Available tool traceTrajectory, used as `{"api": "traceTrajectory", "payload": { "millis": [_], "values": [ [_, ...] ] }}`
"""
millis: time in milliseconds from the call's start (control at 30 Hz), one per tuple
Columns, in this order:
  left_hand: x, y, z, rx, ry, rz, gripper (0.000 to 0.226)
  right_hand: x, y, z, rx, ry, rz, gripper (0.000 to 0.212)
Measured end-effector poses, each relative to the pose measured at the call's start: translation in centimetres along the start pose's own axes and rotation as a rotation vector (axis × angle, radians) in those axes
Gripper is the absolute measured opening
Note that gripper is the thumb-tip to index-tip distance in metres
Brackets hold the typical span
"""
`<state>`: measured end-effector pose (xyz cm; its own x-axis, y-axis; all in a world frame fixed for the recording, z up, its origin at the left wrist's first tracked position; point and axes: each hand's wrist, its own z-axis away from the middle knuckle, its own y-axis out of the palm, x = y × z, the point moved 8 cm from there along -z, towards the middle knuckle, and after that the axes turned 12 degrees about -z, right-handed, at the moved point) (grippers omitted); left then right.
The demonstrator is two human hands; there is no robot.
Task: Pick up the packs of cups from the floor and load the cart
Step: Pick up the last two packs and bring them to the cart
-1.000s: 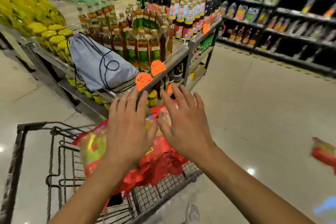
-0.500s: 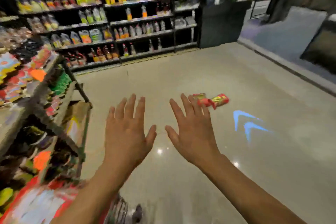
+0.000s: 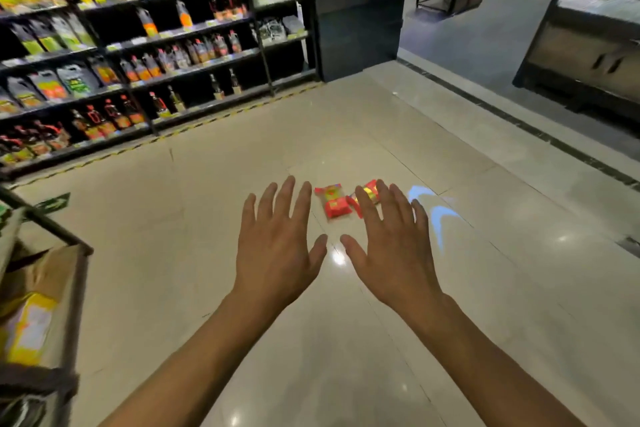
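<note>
Two red and yellow packs of cups lie side by side on the shiny beige floor ahead of me. The left pack [image 3: 334,201] shows fully between my hands. The right pack [image 3: 369,192] is partly hidden behind my right fingers. My left hand [image 3: 280,239] and my right hand [image 3: 391,239] are stretched out in front of me, palms down, fingers spread, holding nothing. Both hands are in the air, well short of the packs. The cart is out of view.
A long dark shelf of bottles and pouches [image 3: 138,55] runs along the far left. A low rack with boxed goods [image 3: 38,305] stands at my near left. Blue arrows of light [image 3: 436,211] fall on the floor just right of the packs. A dark counter [image 3: 356,21] stands behind.
My view has swung right, away from the cart holding a red pack, toward the open aisle. The two floor packs now sit near the middle of view, in line with my empty hands.
</note>
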<state>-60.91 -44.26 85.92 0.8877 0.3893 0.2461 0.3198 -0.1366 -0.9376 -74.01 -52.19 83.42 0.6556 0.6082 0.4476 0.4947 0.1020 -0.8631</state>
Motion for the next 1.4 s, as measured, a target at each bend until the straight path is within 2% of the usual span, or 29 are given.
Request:
{"api": "traceTrajectory", "payload": {
  "millis": [267, 500, 667, 800, 967, 1067, 1267, 1400],
  "values": [
    [5.0, 10.5, -17.0, 0.038, -0.008, 0.036, 0.077, -2.1, 7.3, -17.3, 0.044, 0.003, 0.084, 0.072],
    [5.6, 18.5, -33.4, 0.121, 0.113, 0.105, 0.077, -5.7, 12.2, -33.4, 0.14, 0.056, 0.209, 0.071],
    [4.8, 25.2, -44.2, 0.164, 0.167, 0.085, 0.077, -11.1, 16.8, -43.1, 0.107, 0.141, 0.145, 0.068],
    [2.6, 34.3, -53.0, 0.276, 0.201, 0.028, 0.078, -18.8, 24.1, -51.4, 0.169, 0.194, 0.109, 0.068],
    [-2.0, 49.6, -63.8, 0.366, 0.171, 0.054, 0.078, -30.8, 37.2, -62.2, 0.291, 0.27, 0.057, 0.067],
    [-5.7, 63.0, -67.5, 0.526, 0.153, 0.066, 0.08, -38.5, 47.4, -65.9, 0.37, 0.34, 0.03, 0.066],
    [-12.9, 91.8, -67.9, 0.754, 0.121, 0.05, 0.08, -55.5, 71.6, -65.2, 0.643, 0.523, 0.028, 0.075],
    [-15.4, 108.9, -66.0, 0.871, -0.037, 0.131, 0.09, -67.5, 83.8, -62.6, 0.598, 0.835, -0.097, 0.076]
  ]
}}
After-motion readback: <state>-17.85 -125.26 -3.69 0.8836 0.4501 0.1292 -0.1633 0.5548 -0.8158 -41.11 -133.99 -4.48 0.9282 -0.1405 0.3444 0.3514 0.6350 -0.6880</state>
